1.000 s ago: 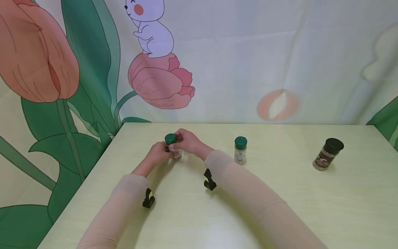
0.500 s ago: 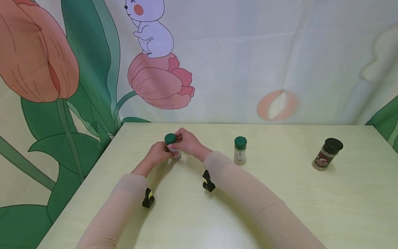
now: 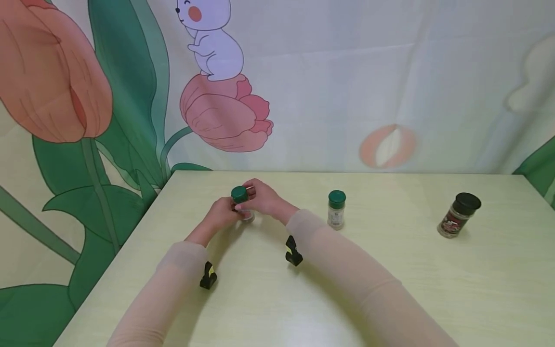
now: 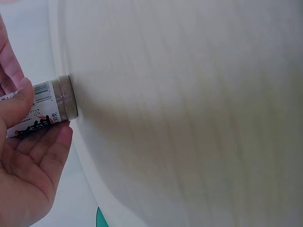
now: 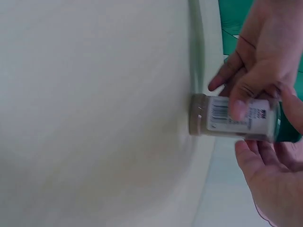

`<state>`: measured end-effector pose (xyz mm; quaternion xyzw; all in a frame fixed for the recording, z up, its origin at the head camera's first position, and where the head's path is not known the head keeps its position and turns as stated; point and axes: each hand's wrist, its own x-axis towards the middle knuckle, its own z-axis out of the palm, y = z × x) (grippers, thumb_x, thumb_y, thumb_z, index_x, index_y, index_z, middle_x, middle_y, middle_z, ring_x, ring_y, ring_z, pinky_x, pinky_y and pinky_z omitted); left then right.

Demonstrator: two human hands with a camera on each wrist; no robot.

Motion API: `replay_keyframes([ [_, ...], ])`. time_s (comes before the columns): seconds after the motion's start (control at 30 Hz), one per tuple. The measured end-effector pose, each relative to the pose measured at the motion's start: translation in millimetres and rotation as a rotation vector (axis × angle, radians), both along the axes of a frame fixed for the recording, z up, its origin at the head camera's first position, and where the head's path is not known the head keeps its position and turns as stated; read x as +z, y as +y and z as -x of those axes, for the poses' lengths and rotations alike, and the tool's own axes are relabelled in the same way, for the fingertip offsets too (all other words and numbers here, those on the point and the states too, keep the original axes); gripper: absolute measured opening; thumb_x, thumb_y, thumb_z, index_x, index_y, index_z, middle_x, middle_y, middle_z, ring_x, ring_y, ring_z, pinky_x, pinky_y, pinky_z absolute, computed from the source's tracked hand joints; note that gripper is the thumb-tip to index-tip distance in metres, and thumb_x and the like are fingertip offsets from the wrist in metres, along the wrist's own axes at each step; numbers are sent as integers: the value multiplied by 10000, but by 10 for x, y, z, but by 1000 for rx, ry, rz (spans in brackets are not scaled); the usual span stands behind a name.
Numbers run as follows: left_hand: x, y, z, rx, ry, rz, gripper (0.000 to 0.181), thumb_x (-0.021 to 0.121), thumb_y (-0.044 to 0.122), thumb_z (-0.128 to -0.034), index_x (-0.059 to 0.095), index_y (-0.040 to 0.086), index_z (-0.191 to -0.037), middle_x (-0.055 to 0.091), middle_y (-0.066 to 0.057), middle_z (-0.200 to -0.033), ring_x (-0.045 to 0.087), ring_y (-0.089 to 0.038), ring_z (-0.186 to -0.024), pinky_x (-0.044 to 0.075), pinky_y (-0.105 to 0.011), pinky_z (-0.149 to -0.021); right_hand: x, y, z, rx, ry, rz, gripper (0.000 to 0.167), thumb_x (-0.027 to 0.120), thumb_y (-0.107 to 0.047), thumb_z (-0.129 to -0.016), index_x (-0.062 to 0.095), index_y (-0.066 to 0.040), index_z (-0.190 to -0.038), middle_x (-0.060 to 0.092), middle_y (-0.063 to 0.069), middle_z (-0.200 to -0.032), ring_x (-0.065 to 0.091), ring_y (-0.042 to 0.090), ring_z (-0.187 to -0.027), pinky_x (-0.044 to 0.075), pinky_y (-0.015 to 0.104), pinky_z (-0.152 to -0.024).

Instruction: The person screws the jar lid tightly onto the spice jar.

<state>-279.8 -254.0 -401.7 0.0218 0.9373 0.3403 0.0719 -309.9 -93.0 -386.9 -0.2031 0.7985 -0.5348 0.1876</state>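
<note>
Both hands are on one small clear spice jar [image 3: 248, 218] with a green cap [image 3: 239, 194], near the table's far left. My left hand [image 3: 220, 213] grips the jar's body, its thumb across the white label [image 5: 218, 113] with a barcode. My right hand [image 3: 263, 198] holds the upper end, its thumb and fingers about the cap, as the right wrist view shows. In the left wrist view the jar's base [image 4: 67, 97] shows greyish-brown contents. Whether the base touches the table cannot be told. Fingers hide much of the label.
A second green-capped spice jar [image 3: 336, 210] stands upright right of the hands. Farther right is a larger black-capped jar [image 3: 457, 215] with a dark red label. The pale table [image 3: 269, 299] ends at a printed cloth [image 3: 312, 106] behind.
</note>
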Motion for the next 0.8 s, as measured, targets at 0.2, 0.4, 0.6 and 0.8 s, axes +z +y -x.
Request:
replay_keyframes([
  [0.2, 11, -3, -6, -7, -15, -10, 301, 701, 185, -972, 660, -78, -1113, 721, -253, -1111, 616, -284, -955, 506, -429, -938, 132, 71, 68, 144, -44, -52, 644, 642, -34, -990, 360, -54, -1569, 490, 236, -1546, 515, 355, -1425, 433, 424, -1178],
  [0.4, -17, 9, 2, -5, -36, -10, 336, 700, 195, -977, 650, -78, -1166, 712, -263, -1182, 627, -303, -1013, 498, -463, -990, 140, 83, 89, 158, -24, -102, 605, 594, -14, -1010, 379, -79, -1572, 493, 225, -1545, 521, 354, -1420, 438, 424, -1173],
  [0.6, -13, 12, -4, -7, -23, -1, 309, 707, 184, -970, 656, -77, -1130, 722, -251, -1133, 616, -286, -963, 504, -428, -927, 143, 72, 94, 155, 6, -115, 527, 582, -15, -1016, 456, -62, -1526, 527, 200, -1527, 512, 337, -1428, 431, 438, -1180],
  [0.8, 13, 29, -13, -2, -30, 1, 326, 695, 194, -980, 648, -75, -1159, 711, -257, -1172, 614, -291, -989, 500, -441, -958, 156, 70, 82, 141, 31, -111, 474, 591, -18, -1010, 507, -31, -1477, 574, 194, -1483, 530, 333, -1410, 426, 448, -1184],
])
